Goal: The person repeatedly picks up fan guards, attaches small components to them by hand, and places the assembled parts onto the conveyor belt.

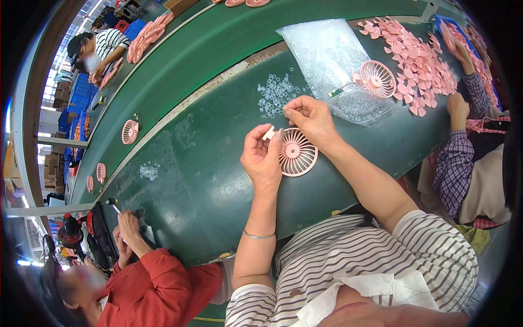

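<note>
My left hand [262, 163] is closed on a round pink fan grille [299, 163], gripping it at the pale stub on its side. The grille's slatted face is turned up, with a hub in the middle. Just above its far edge, my right hand [315, 121] has thumb and finger pinched together; whatever sits between them is too small to make out. Beyond my hands lies a loose heap of small clear plastic rings [275, 95]. A second pink fan grille [377, 79], with a small circuit board at its side, rests on a clear plastic bag [327, 52] of rings.
Pink fan blades [406, 60] are heaped at the far right, near a co-worker's checked sleeve [455, 169]. A smaller ring pile [149, 170] lies left. Pink grilles [130, 132] sit on the green conveyor belt [180, 71]. A person in red [169, 286] works at my left.
</note>
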